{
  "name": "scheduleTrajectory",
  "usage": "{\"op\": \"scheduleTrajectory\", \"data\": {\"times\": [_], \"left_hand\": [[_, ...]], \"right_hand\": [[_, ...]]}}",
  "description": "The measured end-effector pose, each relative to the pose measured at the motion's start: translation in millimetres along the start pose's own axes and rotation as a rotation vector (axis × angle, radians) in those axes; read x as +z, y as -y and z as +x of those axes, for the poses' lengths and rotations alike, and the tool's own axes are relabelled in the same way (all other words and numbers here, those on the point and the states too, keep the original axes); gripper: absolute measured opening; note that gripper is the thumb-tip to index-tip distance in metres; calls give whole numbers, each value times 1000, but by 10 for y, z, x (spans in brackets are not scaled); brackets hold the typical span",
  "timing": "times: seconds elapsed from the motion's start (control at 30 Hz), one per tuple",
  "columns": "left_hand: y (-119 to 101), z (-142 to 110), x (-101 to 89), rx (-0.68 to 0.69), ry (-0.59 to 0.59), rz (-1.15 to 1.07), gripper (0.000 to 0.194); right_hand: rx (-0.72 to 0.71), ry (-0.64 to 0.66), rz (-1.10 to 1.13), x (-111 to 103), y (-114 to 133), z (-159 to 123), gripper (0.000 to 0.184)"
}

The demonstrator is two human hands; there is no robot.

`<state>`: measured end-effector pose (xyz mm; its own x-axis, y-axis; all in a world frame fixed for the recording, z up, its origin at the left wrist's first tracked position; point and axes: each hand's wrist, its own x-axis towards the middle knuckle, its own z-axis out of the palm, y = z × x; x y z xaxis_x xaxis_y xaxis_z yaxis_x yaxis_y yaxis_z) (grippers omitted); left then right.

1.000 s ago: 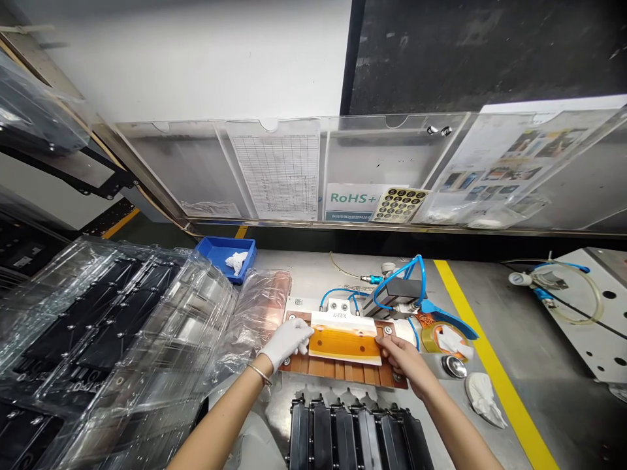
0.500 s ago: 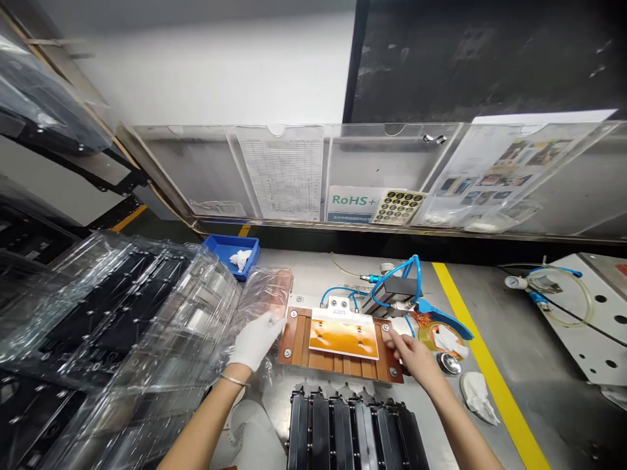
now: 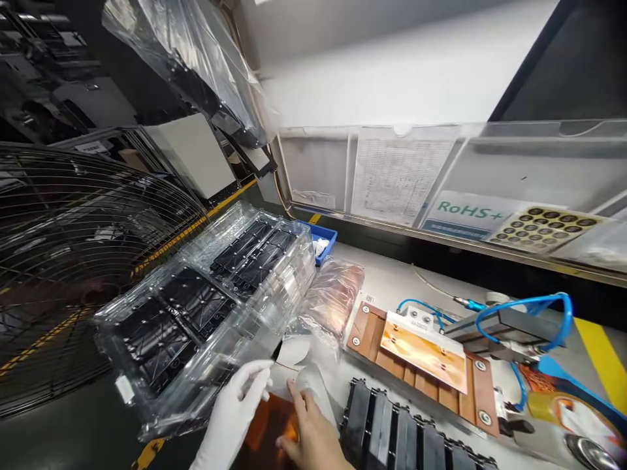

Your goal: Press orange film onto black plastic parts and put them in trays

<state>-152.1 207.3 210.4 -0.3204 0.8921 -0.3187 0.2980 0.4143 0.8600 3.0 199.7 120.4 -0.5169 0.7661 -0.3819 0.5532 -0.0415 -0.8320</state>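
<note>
My left hand (image 3: 235,411), in a white glove, is at the bottom of the view. Its thumb and forefinger curl together at the tips; whatever they may pinch is too small to make out. Just right of it is my bare right hand (image 3: 313,427), its forefinger stretched out and thumb apart. An amber translucent sheet (image 3: 267,424) lies below and between both hands, partly covered by them. Beyond the right hand is a white curved roll (image 3: 313,382). To the right sits a brown grooved fixture (image 3: 386,362) bearing a shiny orange-faced plate (image 3: 426,352).
A black ribbed part (image 3: 392,424) lies before the fixture. Clear plastic trays of black parts (image 3: 196,300) stand left, beside a wire fan guard (image 3: 98,261). A plastic-wrapped copper-coloured bundle (image 3: 336,294), blue bin (image 3: 326,235), blue air hoses (image 3: 563,326) and tape roll (image 3: 553,411) surround the fixture.
My view has swung left. Both hands have left the sides of the fixture and come together lower left, over the amber sheet. The orange-faced plate stays on the fixture.
</note>
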Motion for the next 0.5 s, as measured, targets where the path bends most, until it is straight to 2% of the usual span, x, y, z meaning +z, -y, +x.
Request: {"op": "scheduleTrajectory", "data": {"times": [0.07,0.17,0.27,0.33,0.43,0.5], "left_hand": [[164,-103,-69,-60,5,-28,53],[332,-232,-89,-101,-5,-70,59],[394,-329,-36,-72,-46,-97,54],[416,-359,17,-43,-52,-80,50],[485,-334,106,40,14,27,42],[548,-281,180,145,73,136,35]], "right_hand": [[-50,-74,13,84,-43,78,78],[-162,-135,57,-2,-116,62,60],[-254,-231,104,-257,-137,26,53],[-258,-319,138,-452,-156,42,53],[-233,-438,185,-708,-213,127,50],[-218,-521,208,-844,-252,223,43]]}}
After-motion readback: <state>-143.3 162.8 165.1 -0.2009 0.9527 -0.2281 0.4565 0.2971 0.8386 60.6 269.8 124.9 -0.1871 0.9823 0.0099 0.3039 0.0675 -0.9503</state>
